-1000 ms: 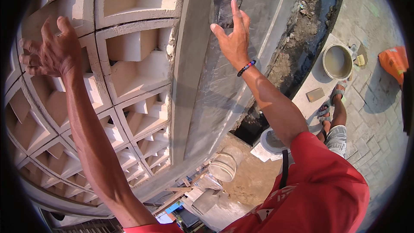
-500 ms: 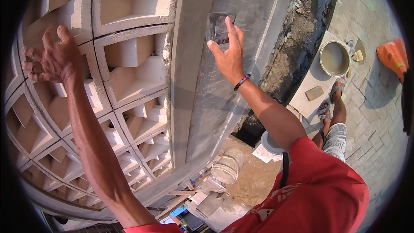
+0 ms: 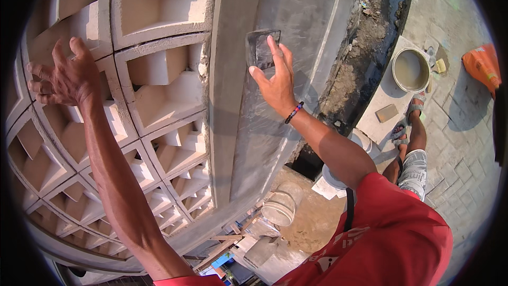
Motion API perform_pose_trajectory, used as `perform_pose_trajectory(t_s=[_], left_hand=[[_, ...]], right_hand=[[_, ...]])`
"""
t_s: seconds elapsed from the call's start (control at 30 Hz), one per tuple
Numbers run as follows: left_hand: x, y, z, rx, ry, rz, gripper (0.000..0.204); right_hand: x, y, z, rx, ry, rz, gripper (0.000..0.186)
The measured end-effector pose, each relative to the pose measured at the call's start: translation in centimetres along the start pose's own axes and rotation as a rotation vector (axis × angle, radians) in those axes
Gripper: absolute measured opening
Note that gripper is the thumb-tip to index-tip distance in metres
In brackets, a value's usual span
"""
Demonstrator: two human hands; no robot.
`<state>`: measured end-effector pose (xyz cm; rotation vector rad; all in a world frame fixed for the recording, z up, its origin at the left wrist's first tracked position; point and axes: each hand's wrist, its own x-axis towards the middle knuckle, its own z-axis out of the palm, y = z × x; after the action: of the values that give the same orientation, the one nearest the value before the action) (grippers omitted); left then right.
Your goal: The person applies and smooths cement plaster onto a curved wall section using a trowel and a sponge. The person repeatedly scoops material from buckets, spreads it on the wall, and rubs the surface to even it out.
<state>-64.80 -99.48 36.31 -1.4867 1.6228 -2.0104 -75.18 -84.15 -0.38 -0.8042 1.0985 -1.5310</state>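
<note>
Our right hand (image 3: 278, 82) presses a trowel (image 3: 260, 48) flat against wet plaster (image 3: 296, 16), fingers spread; left hand (image 3: 61, 77), fingers loosely open, braces on the block wall (image 3: 159, 74).

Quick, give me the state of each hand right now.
Left hand: open, fingers spread, braced on the white lattice block wall.
Right hand: presses a flat dark trowel blade against the grey plastered column.
</note>
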Motion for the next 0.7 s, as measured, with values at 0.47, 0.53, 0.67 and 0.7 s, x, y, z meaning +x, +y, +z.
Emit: perform_pose_trajectory(t_s=[0.47,0.53,0.67,0.7], left_hand=[[0.2,0.6,0.4,-0.025,-0.030,-0.035,0.050],[-0.2,0.8,0.7,-0.037,-0.049,-0.044,0.050],[0.8,0.8,-0.2,-0.086,-0.104,-0.072,0.051],[1.0,1.3,-0.1,-0.121,-0.134,-0.089,0.051]], right_hand=[[-10.1,0.3,1.7,0.018,-0.286,0.174,0.077],[-3.5,0.8,-0.5,0.020,-0.062,0.013,0.076],[13.6,-1.4,-2.7,-0.076,0.256,-0.265,0.058],[15.8,-1.3,-2.7,-0.166,0.396,-0.454,0.047]])
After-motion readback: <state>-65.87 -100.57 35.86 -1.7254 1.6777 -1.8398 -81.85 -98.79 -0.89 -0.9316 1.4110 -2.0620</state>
